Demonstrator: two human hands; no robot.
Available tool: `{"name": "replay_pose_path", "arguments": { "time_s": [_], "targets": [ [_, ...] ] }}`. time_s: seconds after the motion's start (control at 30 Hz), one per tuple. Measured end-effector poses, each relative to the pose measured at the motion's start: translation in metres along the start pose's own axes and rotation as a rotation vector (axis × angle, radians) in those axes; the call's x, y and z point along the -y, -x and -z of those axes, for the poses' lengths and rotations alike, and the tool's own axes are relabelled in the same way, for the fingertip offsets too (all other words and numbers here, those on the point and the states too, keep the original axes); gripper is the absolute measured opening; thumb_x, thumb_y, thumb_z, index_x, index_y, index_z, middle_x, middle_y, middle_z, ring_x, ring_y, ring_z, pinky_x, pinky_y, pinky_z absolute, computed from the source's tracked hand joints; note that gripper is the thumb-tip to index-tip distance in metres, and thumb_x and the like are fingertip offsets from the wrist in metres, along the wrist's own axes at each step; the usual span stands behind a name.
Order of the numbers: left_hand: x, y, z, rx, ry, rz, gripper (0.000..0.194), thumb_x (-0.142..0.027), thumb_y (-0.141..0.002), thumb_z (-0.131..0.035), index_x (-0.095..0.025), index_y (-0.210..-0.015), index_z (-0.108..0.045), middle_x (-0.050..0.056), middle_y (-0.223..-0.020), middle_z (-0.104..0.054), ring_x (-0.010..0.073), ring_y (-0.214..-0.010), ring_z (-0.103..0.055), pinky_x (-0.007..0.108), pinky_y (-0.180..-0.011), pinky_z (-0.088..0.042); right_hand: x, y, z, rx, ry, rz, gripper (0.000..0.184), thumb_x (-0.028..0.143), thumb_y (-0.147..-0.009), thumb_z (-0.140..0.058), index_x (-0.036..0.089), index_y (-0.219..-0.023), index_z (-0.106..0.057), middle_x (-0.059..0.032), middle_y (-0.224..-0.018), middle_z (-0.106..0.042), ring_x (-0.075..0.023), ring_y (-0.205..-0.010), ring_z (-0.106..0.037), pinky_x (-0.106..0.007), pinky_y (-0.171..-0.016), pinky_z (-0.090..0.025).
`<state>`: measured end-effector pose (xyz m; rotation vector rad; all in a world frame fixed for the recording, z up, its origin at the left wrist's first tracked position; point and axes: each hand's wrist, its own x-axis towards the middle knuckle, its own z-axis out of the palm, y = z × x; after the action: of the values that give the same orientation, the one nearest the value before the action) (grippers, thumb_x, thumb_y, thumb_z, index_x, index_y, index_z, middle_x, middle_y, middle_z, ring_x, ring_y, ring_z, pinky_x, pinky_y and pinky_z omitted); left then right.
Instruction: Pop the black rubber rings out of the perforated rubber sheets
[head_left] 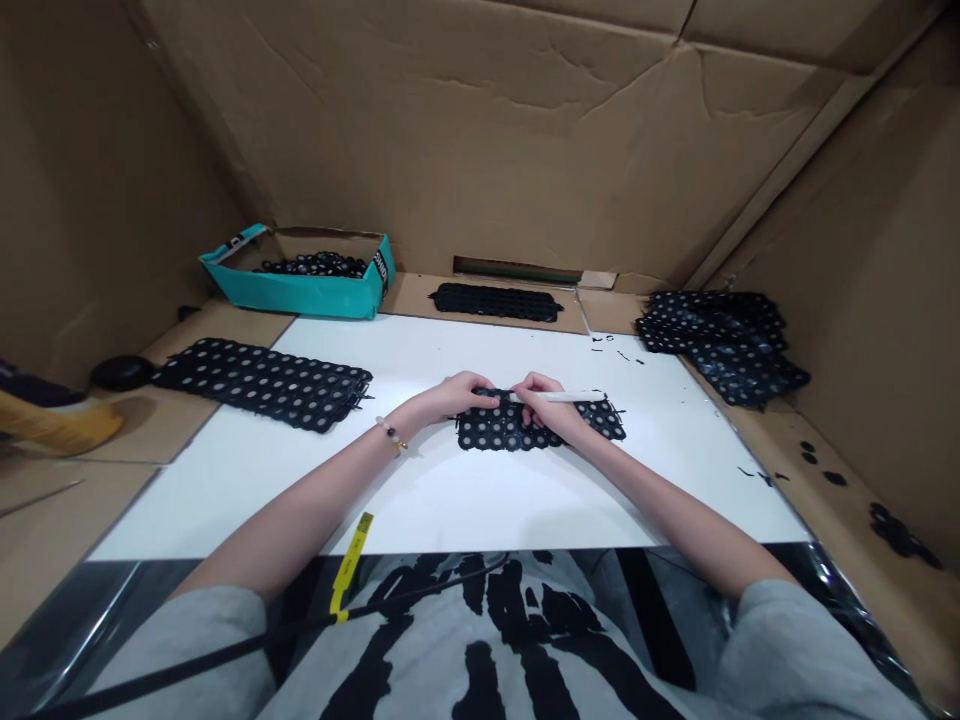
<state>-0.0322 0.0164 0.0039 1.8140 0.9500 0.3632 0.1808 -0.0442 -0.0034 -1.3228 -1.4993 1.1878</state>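
Note:
A black sheet with rows of pale round spots (495,432) lies flat on the white board (420,500) in front of me. My left hand (466,393) pinches its far left edge, thumb on top; a beaded bracelet is on that wrist. In my right hand (541,398) is a slim white pen-like tool (574,397), lying nearly level and pointing left. Its tip is by the sheet's far edge, close to my left thumb, and is too small to make out. My right fingers hide part of the sheet.
A larger spotted black sheet (266,382) lies at left, near a teal box (300,292) of black pieces. Another black sheet (496,301) lies at the back, and a pile of them (724,340) at right. Black scraps (834,478) dot the right side. Cardboard walls (465,130) surround the board.

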Motion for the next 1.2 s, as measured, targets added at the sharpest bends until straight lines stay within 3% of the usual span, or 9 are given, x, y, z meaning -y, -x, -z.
{"name": "replay_pose_path", "arguments": {
  "time_s": [0.27,0.47,0.57,0.67,0.73,0.8,0.93,1.2],
  "targets": [
    [0.000,-0.002,-0.005,-0.043,0.035,-0.001,0.036,-0.048,-0.066,-0.074,-0.016,-0.083,-0.074,0.002,-0.073,-0.068,0.0187,-0.072,-0.055,0.027,-0.065,-0.038,0.002,0.007,-0.002,-0.019,0.201,0.102,0.018,0.040,-0.085,-0.054,0.023,-0.080,-0.054,0.0058,-0.052,-0.054,-0.0147,-0.050,-0.052,-0.027,-0.054,-0.041],
    [0.000,0.000,-0.001,0.085,0.134,0.010,0.043,-0.051,-0.064,-0.072,-0.013,-0.085,-0.072,0.001,-0.070,-0.063,0.0161,-0.068,-0.051,0.027,-0.064,-0.034,0.009,0.004,-0.012,-0.101,0.467,0.210,0.018,0.036,-0.084,-0.051,0.022,-0.073,-0.053,0.0006,-0.068,-0.062,-0.0165,-0.064,-0.056,-0.028,-0.061,-0.040],
    [-0.004,0.001,0.003,0.113,0.023,-0.036,0.043,-0.052,-0.069,-0.068,-0.014,-0.089,-0.071,0.002,-0.077,-0.065,0.0178,-0.073,-0.054,0.027,-0.067,-0.036,0.008,0.003,-0.012,-0.074,0.383,0.193,0.018,0.038,-0.084,-0.051,0.022,-0.075,-0.053,0.0019,-0.061,-0.059,-0.0161,-0.059,-0.055,-0.027,-0.058,-0.040],
    [-0.009,0.002,0.006,0.020,-0.221,-0.081,0.045,-0.050,-0.064,-0.072,-0.016,-0.094,-0.069,0.004,-0.088,-0.068,0.0214,-0.082,-0.057,0.027,-0.070,-0.037,0.006,0.000,-0.007,-0.032,0.177,0.083,0.019,0.040,-0.083,-0.053,0.023,-0.076,-0.051,0.0053,-0.050,-0.051,-0.0147,-0.047,-0.051,-0.026,-0.048,-0.037],
    [-0.013,0.003,0.006,-0.039,-0.356,-0.062,0.046,-0.050,-0.060,-0.075,-0.018,-0.091,-0.069,0.004,-0.088,-0.068,0.0230,-0.083,-0.058,0.027,-0.069,-0.037,0.006,-0.001,-0.004,-0.027,0.052,0.010,0.020,0.041,-0.079,-0.056,0.023,-0.073,-0.049,0.0038,-0.056,-0.056,-0.0136,-0.045,-0.051,-0.024,-0.042,-0.033],
    [-0.015,0.004,0.005,-0.040,-0.420,-0.033,0.040,-0.051,-0.060,-0.075,-0.018,-0.082,-0.068,0.003,-0.080,-0.068,0.0227,-0.078,-0.058,0.028,-0.067,-0.036,0.007,-0.002,-0.002,-0.018,-0.013,-0.021,0.021,0.039,-0.075,-0.058,0.022,-0.069,-0.048,-0.0008,-0.076,-0.066,-0.0118,-0.047,-0.052,-0.024,-0.040,-0.032],
    [-0.014,0.006,0.006,0.020,-0.342,-0.001,0.034,-0.051,-0.063,-0.072,-0.018,-0.070,-0.065,0.000,-0.070,-0.065,0.0199,-0.072,-0.056,0.026,-0.062,-0.034,0.008,0.000,-0.004,0.028,0.051,0.007,0.019,0.034,-0.072,-0.060,0.018,-0.065,-0.052,-0.0060,-0.113,-0.067,-0.0083,-0.050,-0.054,-0.024,-0.043,-0.037],
    [-0.010,0.007,0.003,0.022,-0.288,0.049,0.038,-0.053,-0.064,-0.072,-0.017,-0.077,-0.068,0.002,-0.073,-0.066,0.0191,-0.072,-0.055,0.026,-0.062,-0.036,-0.002,0.002,-0.006,0.004,0.102,0.054,0.021,0.036,-0.075,-0.061,0.017,-0.067,-0.055,-0.0062,-0.108,-0.069,-0.0077,-0.050,-0.052,-0.025,-0.049,-0.041]
  ]
}}
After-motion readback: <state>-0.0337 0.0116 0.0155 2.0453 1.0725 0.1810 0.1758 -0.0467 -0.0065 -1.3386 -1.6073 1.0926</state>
